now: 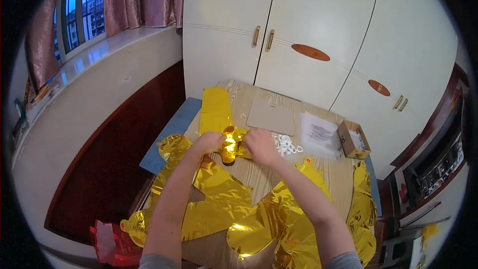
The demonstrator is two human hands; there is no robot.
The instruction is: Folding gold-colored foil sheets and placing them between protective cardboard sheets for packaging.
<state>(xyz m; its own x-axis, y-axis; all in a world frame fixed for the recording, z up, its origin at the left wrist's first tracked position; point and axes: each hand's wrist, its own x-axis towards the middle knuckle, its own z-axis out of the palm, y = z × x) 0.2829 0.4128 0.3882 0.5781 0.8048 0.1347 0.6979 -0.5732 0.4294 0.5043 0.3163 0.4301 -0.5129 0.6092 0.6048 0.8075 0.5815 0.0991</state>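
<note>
Over the middle of the table, my left hand (211, 142) and my right hand (260, 145) are closed on a crumpled gold foil balloon (229, 145), one on each side of it. The fingertips are partly hidden by the foil and the hands. A flat gold foil strip (215, 107) extends away just beyond my left hand; whether it joins the held piece I cannot tell. Beside my right hand lies a pile of white plastic rings (285, 144). Several flat, uninflated gold foil balloons (214, 216) spread under and around my forearms, overlapping each other.
A cardboard sheet (271, 115) and a clear plastic bag (321, 134) lie toward the back of the wooden table (239, 89). An open cardboard box (354, 140) stands at the right edge. White cabinets (308, 15) rise behind. A red bag (114, 244) sits low on the left.
</note>
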